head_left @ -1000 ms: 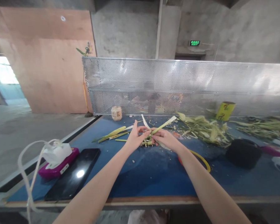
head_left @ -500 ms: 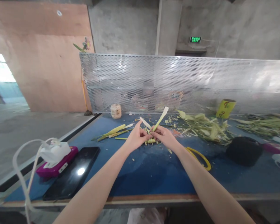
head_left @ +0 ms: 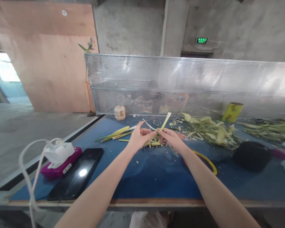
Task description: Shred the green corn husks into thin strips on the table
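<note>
My left hand and my right hand meet over the middle of the blue table. Thumb and fingers of my right hand are closed round the lower part of a pale green plant stalk, which leans up to the right with a whitish tip. My left thumb and fingertips pinch at the same lower end. A thin whitish strip slants up to the left from between the hands, so the fingers hide where it joins. Cut green bits lie beneath. Left of my hands lie several yellow-green stalks.
A heap of husk-like leaves lies at right, near a yellow cylinder, a black rounded object and a yellow loop. A black phone and magenta power strip are at left. A perforated metal screen stands behind.
My right hand has turned slightly, and the pale strip between the hands now looks narrower. My left thumb reaches further right. The whole view has shifted a little.
</note>
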Tool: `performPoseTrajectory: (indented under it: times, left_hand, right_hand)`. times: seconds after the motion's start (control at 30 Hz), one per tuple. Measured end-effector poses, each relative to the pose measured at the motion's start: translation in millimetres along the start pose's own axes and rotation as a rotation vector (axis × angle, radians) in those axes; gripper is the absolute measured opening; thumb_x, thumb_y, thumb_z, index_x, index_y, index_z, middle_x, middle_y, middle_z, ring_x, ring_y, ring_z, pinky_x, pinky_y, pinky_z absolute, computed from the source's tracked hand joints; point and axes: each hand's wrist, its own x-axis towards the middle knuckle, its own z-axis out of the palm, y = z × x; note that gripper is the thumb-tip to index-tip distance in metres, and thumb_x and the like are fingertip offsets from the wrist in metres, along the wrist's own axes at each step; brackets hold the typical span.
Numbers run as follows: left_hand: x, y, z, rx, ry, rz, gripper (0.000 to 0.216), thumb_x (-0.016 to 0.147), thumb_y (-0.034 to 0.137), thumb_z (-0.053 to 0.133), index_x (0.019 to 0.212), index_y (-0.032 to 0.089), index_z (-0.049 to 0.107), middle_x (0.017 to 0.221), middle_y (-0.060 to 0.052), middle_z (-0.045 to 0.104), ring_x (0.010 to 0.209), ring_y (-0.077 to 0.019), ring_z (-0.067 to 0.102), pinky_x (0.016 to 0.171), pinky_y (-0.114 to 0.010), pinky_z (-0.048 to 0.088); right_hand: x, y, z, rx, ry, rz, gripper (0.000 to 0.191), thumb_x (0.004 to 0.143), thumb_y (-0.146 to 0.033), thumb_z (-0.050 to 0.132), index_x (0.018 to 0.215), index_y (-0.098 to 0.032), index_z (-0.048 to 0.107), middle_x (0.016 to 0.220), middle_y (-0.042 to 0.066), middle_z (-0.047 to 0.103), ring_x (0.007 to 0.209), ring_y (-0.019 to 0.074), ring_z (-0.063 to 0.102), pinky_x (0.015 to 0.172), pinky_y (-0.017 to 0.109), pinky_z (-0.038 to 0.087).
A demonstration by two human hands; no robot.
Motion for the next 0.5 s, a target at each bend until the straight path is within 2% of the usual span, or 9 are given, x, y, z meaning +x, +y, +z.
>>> performPoseTrajectory:
  times: [0.13, 0.27, 0.5]
  left_hand:
    - [3, -1, -1, -0.033, 0.040, 0.066, 0.079, 0.060, 0.028, 0.066, 0.126, 0.011, 0.027, 0.072, -0.004, 0.064, 0.063, -0.0129, 0.057, 0.061, -0.026, 0.042]
    - [4, -2, -1, -0.054, 0.021, 0.062, 0.086, 0.058, 0.024, 0.068, 0.129, 0.012, 0.023, 0.060, 0.000, 0.063, 0.055, -0.0124, 0.056, 0.056, -0.026, 0.041]
    - [4, -5, -2, -0.059, 0.071, -0.049, 0.101, 0.054, 0.026, 0.071, 0.132, 0.006, 0.010, 0.058, 0.000, 0.063, 0.047, -0.0097, 0.051, 0.050, -0.023, 0.038]
  right_hand:
    - [-1, 0, 4, -0.088, 0.015, 0.007, 0.035, 0.068, -0.050, 0.052, 0.068, -0.016, 0.050, 0.047, -0.008, 0.028, 0.042, 0.0052, 0.027, 0.043, 0.021, 0.022]
    - [-6, -5, 6, -0.238, -0.010, -0.019, 0.034, 0.069, -0.049, 0.052, 0.074, -0.015, 0.056, 0.046, -0.007, 0.030, 0.042, 0.0057, 0.027, 0.043, 0.021, 0.023]
    - [-7, -10, 5, -0.370, 0.060, -0.038, 0.036, 0.069, -0.049, 0.050, 0.076, -0.015, 0.058, 0.047, -0.006, 0.035, 0.042, 0.0061, 0.029, 0.041, 0.020, 0.023]
